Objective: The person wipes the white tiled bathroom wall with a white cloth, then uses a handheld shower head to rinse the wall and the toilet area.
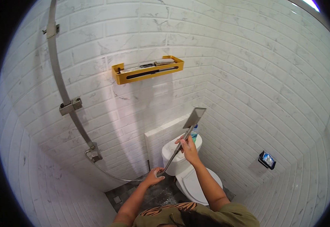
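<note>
A grey hand shower with a flat rectangular head (194, 118) is raised in front of the toilet tank, tilted up to the right. My right hand (188, 150) is closed round its handle, below the head. Lower and to the left, my left hand (155, 177) is wrapped about the slim grey lower end, near the silvery hose (114, 176). That hose runs back to the wall mixer (93, 153). Behind my right hand stands the white toilet tank (169, 151), with a bottle of blue-green liquid (194, 135) on top.
The white toilet (196, 188) has its lid down, beside my right forearm. A yellow wall shelf (149, 77) holds several small items. A grey shower pipe (57, 68) climbs the left wall. On the right wall hangs a black holder (266, 160). The dark tiled floor (134, 193) looks wet.
</note>
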Tool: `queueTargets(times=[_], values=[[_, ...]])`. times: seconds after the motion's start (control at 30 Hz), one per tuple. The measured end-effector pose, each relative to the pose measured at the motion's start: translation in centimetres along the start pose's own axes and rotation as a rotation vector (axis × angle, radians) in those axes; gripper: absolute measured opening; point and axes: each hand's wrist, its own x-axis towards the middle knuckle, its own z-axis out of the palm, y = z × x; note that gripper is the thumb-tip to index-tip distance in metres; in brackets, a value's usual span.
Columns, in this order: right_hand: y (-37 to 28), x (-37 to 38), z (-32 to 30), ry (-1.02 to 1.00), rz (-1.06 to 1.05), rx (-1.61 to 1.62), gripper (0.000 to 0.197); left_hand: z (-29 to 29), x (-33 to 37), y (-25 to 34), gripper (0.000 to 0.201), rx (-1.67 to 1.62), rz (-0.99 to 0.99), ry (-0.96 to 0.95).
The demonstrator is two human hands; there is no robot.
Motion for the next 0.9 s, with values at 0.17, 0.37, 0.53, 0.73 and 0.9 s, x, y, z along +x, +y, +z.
queueTargets(times=[0.17,0.37,0.53,0.73,0.9], values=[[-2.2,-1.0,-4.1,0.245,-0.091,0.191,0.023,0.3,0.0,-0.6,0.042,0.071,0.002,-0.129],[-7.1,-4.3,-10.7,0.527,-0.23,0.179,0.025,1.6,-0.6,-1.5,0.04,0.025,-0.039,-0.233],[-10.0,-7.7,-14.6,0.724,-0.35,0.162,0.023,-0.2,-2.2,-4.2,0.035,0.052,-0.144,-0.172],[-10.5,-11.4,-17.9,0.875,-0.438,0.15,0.023,-2.7,-2.3,1.0,0.025,-0.041,-0.141,0.057],[-10.1,-11.8,-18.6,0.956,-0.484,0.176,0.022,-3.4,-0.8,3.9,0.019,-0.014,-0.005,0.272]])
